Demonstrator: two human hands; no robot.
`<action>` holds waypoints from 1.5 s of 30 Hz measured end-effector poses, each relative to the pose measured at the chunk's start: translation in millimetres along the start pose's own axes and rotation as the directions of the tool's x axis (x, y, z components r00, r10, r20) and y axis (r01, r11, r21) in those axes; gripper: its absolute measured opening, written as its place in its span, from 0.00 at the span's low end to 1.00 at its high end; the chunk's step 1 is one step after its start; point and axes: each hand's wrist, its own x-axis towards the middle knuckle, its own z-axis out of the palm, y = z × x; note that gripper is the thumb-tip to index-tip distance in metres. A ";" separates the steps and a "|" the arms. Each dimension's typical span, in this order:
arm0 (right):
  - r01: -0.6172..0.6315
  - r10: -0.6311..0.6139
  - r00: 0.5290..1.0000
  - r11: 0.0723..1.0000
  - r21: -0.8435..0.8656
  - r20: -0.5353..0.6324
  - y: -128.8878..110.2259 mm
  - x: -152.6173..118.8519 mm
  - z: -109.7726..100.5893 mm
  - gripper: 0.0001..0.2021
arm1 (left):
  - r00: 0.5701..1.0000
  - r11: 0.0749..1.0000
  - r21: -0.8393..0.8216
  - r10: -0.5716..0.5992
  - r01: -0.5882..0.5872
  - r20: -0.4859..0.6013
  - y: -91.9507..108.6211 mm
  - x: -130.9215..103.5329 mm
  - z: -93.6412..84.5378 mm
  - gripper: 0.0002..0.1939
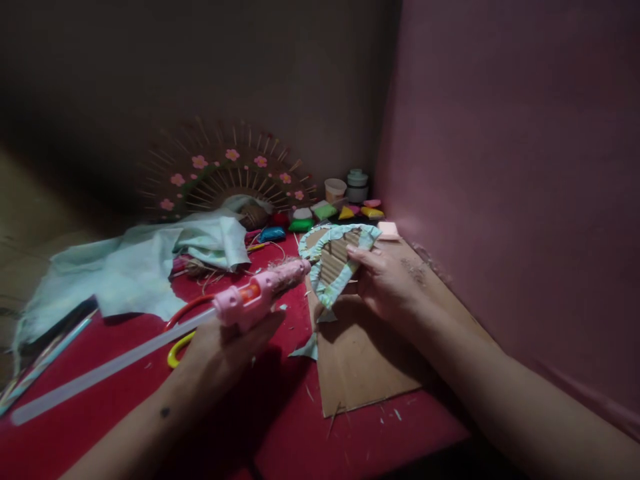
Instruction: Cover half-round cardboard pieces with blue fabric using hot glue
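My left hand (225, 343) is wrapped round a pink hot glue gun (250, 303), with a long translucent glue stick (110, 370) jutting from its back end. The gun's nozzle is at the left edge of a corrugated cardboard piece (335, 260) edged with pale blue-green fabric; whether it touches cannot be made out. My right hand (383, 277) pinches this piece at its right side, thumb on top. Behind it shows a rounded shape (307, 243) with the same fabric edging. Below lies a flat sheet of brown cardboard (370, 370).
Pale fabric (135, 267) is heaped at the left of the red table (280, 427). Yellow-handled scissors (180, 350) lie beside my left hand. At the back are a stick fan with pink flowers (233, 155), colourful clay packets (325, 211), a cup (335, 190) and a jar (357, 187). A wall (525, 167) borders the right.
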 end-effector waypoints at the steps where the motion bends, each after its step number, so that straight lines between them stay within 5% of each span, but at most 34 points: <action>1: -0.005 0.005 1.000 1.000 0.000 -0.005 -0.3 -0.5 0.4 0.07 | 1.000 1.000 -0.016 -0.014 0.014 -0.013 -0.2 -0.1 -0.8 0.23; 7: -0.088 0.088 0.996 0.995 -0.046 -0.018 -5.4 -5.6 5.2 0.06 | 0.999 0.998 -0.058 -0.032 0.031 -0.004 -1.1 0.3 -0.5 0.23; 32: -0.091 0.090 0.996 0.993 -0.072 -0.026 -1.9 -4.1 3.6 0.09 | 0.997 0.999 -0.034 -0.038 0.035 -0.063 -5.3 0.8 -4.5 0.25; 45: -0.071 0.071 0.997 0.997 -0.024 0.016 -0.4 -3.0 1.7 0.06 | 1.000 0.999 -0.033 0.007 -0.006 0.022 -7.1 -1.2 -0.1 0.22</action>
